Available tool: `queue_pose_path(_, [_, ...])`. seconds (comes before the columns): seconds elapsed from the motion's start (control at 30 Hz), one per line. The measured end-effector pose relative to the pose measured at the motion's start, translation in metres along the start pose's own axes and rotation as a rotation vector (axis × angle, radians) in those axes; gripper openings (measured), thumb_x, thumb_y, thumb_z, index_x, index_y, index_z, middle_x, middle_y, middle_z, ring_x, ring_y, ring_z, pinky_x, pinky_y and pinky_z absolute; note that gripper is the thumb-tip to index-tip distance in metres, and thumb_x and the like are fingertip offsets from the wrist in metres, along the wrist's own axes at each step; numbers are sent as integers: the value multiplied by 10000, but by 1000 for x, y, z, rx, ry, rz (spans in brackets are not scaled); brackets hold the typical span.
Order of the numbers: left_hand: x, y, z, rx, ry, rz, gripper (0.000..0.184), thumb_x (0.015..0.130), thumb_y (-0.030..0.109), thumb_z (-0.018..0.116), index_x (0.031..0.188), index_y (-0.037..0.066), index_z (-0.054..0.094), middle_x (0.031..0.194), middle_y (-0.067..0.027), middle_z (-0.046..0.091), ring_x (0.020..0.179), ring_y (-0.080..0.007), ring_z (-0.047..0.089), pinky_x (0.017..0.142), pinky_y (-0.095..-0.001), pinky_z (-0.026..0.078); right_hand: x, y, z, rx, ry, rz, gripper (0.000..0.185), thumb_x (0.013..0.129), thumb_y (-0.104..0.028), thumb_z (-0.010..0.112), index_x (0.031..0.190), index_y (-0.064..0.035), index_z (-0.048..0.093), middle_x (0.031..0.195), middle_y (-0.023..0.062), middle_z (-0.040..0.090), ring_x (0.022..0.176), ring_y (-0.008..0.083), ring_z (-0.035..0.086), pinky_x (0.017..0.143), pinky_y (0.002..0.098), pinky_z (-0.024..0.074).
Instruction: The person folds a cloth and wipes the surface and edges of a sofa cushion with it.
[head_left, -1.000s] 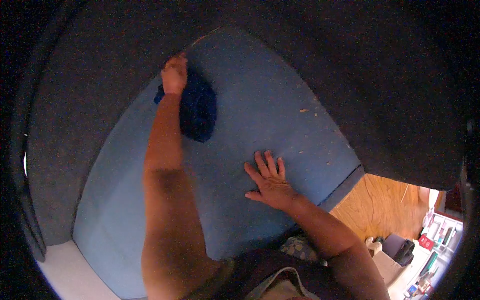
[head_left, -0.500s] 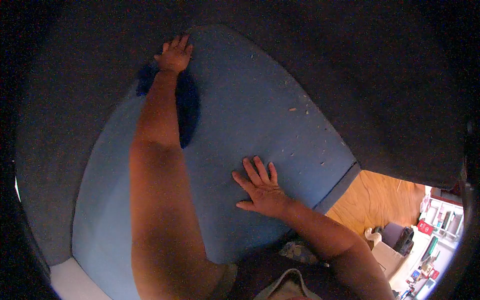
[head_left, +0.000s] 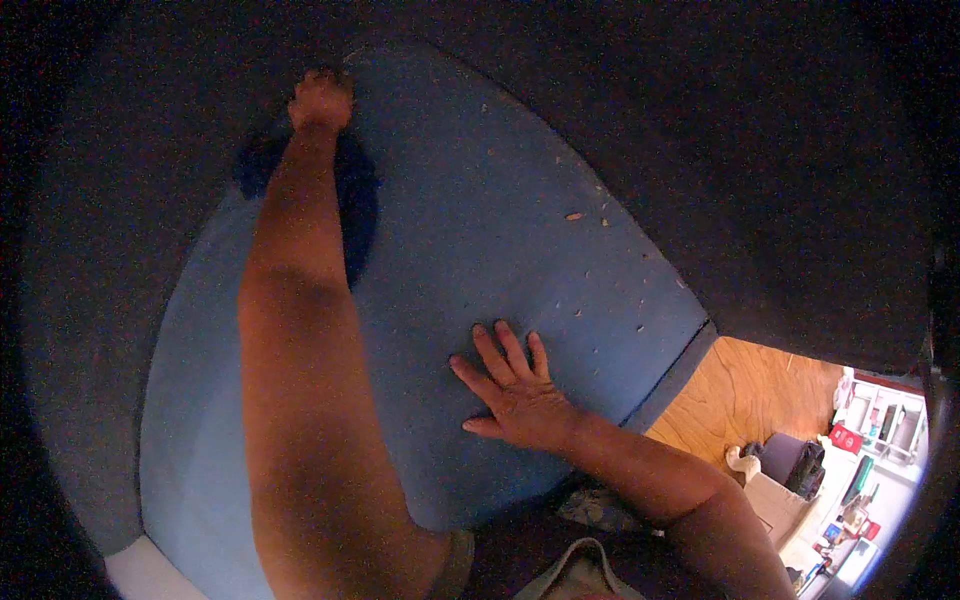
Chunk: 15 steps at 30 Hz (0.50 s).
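My left hand (head_left: 321, 100) reaches to the far end of a blue padded surface (head_left: 450, 200), at its border with dark grey fabric. Its fingers are curled, and whatever they may hold is hidden. A dark blue cloth (head_left: 358, 205) lies under my left wrist and forearm, showing on both sides of them. My right hand (head_left: 520, 395) rests flat on the blue surface with its fingers spread, holding nothing. Small pale crumbs (head_left: 573, 216) are scattered over the right part of the surface.
Dark grey fabric walls (head_left: 780, 180) rise around the blue surface. At the lower right are a wooden floor (head_left: 750, 390), a cardboard box (head_left: 775, 505), a dark bag (head_left: 805, 468) and a white shelf unit (head_left: 885, 420) with small items. A pale surface (head_left: 150, 570) shows at the lower left.
My left hand has moved up and left; its fingers were spread half a second ago and are now curled. The dark blue cloth has shifted left. My right hand stays flat, slightly lower left in view.
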<state>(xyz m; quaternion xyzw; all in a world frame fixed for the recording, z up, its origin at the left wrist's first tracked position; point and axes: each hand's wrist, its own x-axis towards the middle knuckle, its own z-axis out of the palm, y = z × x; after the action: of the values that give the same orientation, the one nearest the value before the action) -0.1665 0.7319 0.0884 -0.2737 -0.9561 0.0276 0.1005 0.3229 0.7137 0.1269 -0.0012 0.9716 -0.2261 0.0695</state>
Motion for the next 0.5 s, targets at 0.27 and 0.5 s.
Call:
queue_pose_path(0.27, [1,-13,13,-220,41,-171,337,901,310,426,1017,96,659,1043,-152,643,952,-359,626,854,-443,502,5,5,4,40,9,1,813,746,-533,642,1411,-181,335,1508,193,118,1385,418,81,1033,661,147])
queue_pose_path(0.5, [-15,-32,16,-1250,236,-179,262,832,193,647,1084,125,670,1052,-120,670,881,-285,657,781,-335,507,12,7,7,68,21,20,818,734,-521,660,1406,-180,342,1505,191,130,1379,417,109,1036,658,146])
